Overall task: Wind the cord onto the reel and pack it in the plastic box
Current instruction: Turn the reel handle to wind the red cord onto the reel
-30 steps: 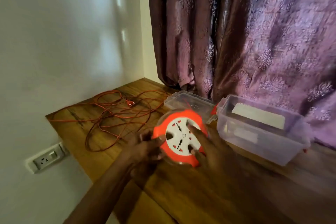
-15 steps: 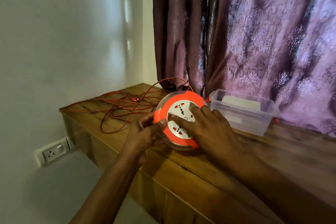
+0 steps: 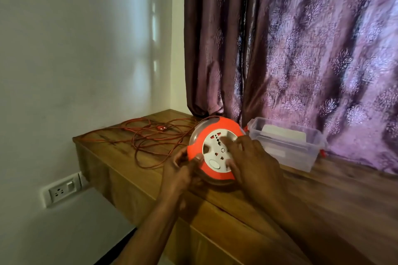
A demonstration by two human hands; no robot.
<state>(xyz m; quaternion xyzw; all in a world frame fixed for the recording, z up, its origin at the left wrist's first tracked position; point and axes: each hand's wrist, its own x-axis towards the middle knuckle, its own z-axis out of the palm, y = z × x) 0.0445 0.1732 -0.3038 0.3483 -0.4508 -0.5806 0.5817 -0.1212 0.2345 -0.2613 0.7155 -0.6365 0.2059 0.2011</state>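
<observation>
An orange cord reel [image 3: 199, 147] with a white socket face [image 3: 216, 153] is tilted up on the wooden counter [image 3: 323, 196]. My left hand [image 3: 179, 171] grips the reel's left rim with thumb on the orange front. My right hand [image 3: 253, 162] lies over the white face, its fingers set into the face's recesses. The loose orange cord [image 3: 150, 142] sprawls in loops on the counter to the left, its plug [image 3: 162, 128] among them. A clear plastic box [image 3: 286, 146] stands open just right of the reel, against the curtain.
A purple patterned curtain [image 3: 301, 49] hangs behind the counter. The white wall [image 3: 75, 49] closes off the left side, with a wall socket [image 3: 61, 189] below the counter's left end. A white item [image 3: 280, 132] lies inside the box.
The white face has turned under my right hand, so its sockets sit at a new angle. My view has shifted a little to the right.
</observation>
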